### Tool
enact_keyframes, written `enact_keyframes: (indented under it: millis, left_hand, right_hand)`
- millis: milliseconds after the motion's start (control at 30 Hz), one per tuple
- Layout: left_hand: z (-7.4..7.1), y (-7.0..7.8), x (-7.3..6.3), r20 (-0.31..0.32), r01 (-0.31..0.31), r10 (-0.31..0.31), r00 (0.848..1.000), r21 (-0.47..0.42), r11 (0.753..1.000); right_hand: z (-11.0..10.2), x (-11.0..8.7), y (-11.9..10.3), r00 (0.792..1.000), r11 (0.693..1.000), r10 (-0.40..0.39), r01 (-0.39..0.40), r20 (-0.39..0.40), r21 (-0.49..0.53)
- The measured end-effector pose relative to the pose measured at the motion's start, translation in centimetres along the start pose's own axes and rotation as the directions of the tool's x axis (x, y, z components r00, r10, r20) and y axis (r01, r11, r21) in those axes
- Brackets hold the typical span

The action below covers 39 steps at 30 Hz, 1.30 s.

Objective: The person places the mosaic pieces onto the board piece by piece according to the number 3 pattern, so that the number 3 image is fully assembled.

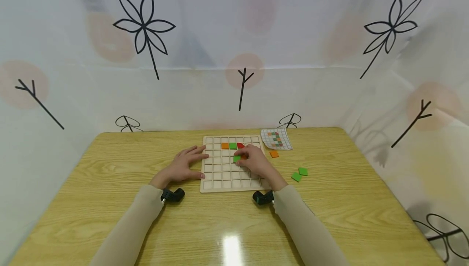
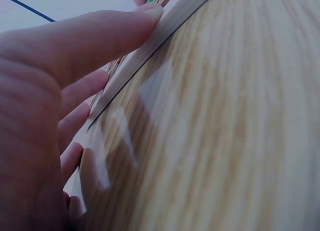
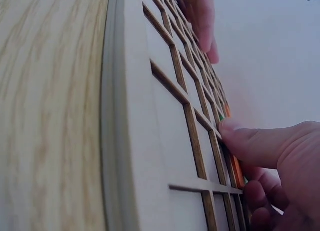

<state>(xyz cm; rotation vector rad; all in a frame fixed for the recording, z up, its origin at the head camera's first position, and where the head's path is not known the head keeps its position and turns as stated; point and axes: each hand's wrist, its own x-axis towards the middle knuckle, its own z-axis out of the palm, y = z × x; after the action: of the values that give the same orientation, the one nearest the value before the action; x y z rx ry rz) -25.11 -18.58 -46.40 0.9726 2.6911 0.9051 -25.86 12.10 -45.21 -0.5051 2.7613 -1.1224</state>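
Observation:
A pale wooden grid board lies on the table. My right hand is over its upper right part, thumb and index finger pinching a green square tile at a grid cell. An orange tile is partly hidden under that hand. Above, a row holds an orange tile, a green tile and a red piece, the last partly covered by fingers. My left hand rests at the board's left edge with fingers spread; its thumb touches the rim.
A paper card printed with a coloured grid pattern lies at the board's upper right. Near it is a loose orange tile, and two green tiles lie further right on the wooden table. A patterned cloth stands behind.

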Motion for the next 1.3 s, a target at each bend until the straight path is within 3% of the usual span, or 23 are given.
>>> enact_keyframes:
  millis: [600, 1300]
  left_hand:
    - [-0.02, -0.26, 0.2, 0.005, 0.006, -0.006, 1.0, 0.001, 1.0]
    - [-0.07, 0.08, 0.0, 0.0, 0.004, -0.004, 1.0, 0.002, 1.0]
  right_hand:
    - [0.06, 0.48, -0.54, 1.0, 0.999, 0.001, 0.0, 0.027, -0.04]
    - [-0.32, -0.04, -0.48, 1.0, 1.0, 0.012, -0.012, -0.011, 0.026]
